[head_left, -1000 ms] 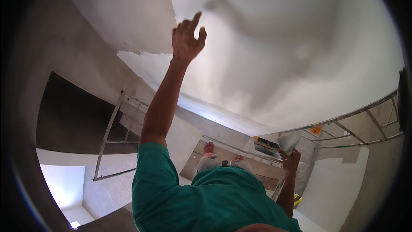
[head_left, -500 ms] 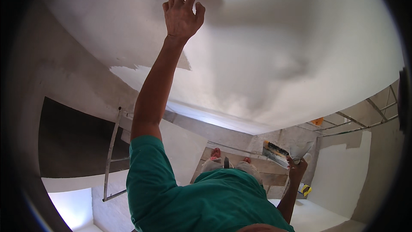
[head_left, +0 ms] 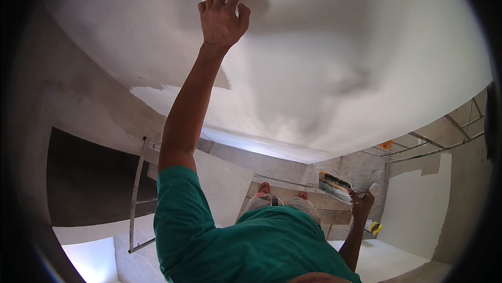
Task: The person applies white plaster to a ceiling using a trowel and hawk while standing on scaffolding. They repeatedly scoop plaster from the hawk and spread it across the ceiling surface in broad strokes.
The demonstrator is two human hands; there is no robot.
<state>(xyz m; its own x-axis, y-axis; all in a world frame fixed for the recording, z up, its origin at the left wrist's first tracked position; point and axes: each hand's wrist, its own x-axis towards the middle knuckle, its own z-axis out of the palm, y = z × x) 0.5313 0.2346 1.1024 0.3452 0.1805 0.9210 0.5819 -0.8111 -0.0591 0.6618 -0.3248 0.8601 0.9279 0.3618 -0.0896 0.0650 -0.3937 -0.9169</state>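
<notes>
My left hand (head_left: 222,24) is raised to the freshly coated white wall (head_left: 314,58). Its index finger is stretched out with the tip at the wall, the thumb is apart, and the other fingers are partly bent; nothing is in it. Low on the right, my right hand (head_left: 362,202) is closed round a putty knife (head_left: 365,179) with a pale triangular blade. Against it lies a wide plastering trowel (head_left: 334,184) with a dark handle, smeared with white; the same hand seems to hold it, though the grip is partly hidden.
Wooden planks (head_left: 328,207) lie under my feet. A metal scaffold frame (head_left: 137,194) stands at the left, and a ladder-like metal frame (head_left: 444,142) at the right. A yellow object (head_left: 374,227) is near my right wrist, an orange one (head_left: 386,145) farther off. A dark opening (head_left: 94,178) is at left.
The view has shifted very slightly. My left fingertip stays at the wall, and my right hand keeps its hold on the tools.
</notes>
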